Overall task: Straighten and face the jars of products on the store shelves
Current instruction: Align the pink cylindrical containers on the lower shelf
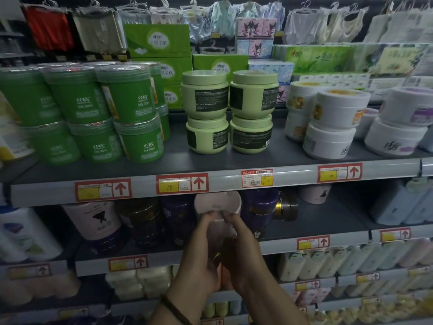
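A pale pink jar (218, 204) with a round lid is tilted toward me in front of the second shelf, lid up. My left hand (202, 256) grips its left side and my right hand (243, 252) grips its right side, fingers curled round the body. On the top shelf stand stacked dark green jars (126, 99), light green jars (206, 95) with their back labels facing out, and white jars (339, 106). Purple jars (257, 207) and a pink jar (93, 219) sit on the second shelf behind my hands.
A grey shelf edge (222, 181) with red and yellow price tags runs just above the held jar. Tissue packs (159, 41) stand behind the top jars. A gold-lidded jar (287, 207) lies on its side to the right. White bottles (328, 261) fill lower shelves.
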{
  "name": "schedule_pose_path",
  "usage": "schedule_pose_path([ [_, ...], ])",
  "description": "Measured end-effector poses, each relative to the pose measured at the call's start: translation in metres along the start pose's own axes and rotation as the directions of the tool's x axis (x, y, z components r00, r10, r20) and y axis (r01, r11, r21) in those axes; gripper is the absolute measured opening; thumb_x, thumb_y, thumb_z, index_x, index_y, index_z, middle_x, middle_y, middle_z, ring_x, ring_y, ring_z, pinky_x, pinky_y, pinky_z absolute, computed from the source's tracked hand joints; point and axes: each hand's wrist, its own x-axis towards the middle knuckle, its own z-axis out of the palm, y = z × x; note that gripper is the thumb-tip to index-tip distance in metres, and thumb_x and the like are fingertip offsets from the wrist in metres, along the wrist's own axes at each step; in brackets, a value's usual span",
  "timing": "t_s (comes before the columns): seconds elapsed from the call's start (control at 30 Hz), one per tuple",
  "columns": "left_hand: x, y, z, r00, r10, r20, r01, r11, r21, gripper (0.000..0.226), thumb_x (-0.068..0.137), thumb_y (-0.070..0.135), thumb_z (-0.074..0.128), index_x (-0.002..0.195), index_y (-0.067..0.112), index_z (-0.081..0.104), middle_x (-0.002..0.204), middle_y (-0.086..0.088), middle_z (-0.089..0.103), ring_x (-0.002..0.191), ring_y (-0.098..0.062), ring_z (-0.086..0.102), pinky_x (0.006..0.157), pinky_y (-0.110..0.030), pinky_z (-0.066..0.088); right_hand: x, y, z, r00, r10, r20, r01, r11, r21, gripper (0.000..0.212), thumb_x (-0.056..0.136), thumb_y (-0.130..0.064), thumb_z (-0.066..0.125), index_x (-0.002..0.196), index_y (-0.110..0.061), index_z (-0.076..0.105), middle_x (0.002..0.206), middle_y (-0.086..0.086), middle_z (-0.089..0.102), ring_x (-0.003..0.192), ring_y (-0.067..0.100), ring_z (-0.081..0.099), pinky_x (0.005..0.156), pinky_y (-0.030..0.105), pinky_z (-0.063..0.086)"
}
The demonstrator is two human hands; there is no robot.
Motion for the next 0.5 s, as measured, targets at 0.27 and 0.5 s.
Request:
schedule_pose_path([
  [0.27, -0.002, -0.015, -0.009, 0.998, -0.014, -0.067, 0.013, 1.000, -0.020, 0.053, 0.072, 0.047, 0.084, 0.114, 0.016, 0.079, 0.106, -0.013, 0.080, 0.112, -0.034, 0.071, 0.099, -0.048, 0.055, -0.016, -0.003, -0.013, 0.999, 0.004, 0.042, -0.002, 0.999, -0.043, 0.050, 0.085, -0.044, 0.077, 0.118, -0.006, 0.077, 0.106, 0.018, 0.081, 0.097, 0.030, 0.080, 0.075, 0.038, 0.059],
  [0.5, -0.027, -0.030, -0.002, 0.996, 0.024, -0.081, -0.025, 1.000, -0.011, 0.033, 0.087, 0.040, 0.073, 0.102, 0.012, 0.081, 0.091, -0.013, 0.081, 0.099, -0.032, 0.071, 0.080, -0.041, 0.049, -0.031, 0.004, -0.031, 1.000, 0.007, 0.002, -0.007, 0.997, -0.081, 0.079, 0.063, -0.061, 0.085, 0.118, -0.006, 0.077, 0.107, 0.025, 0.079, 0.091, 0.034, 0.075, 0.078, 0.044, 0.050],
])
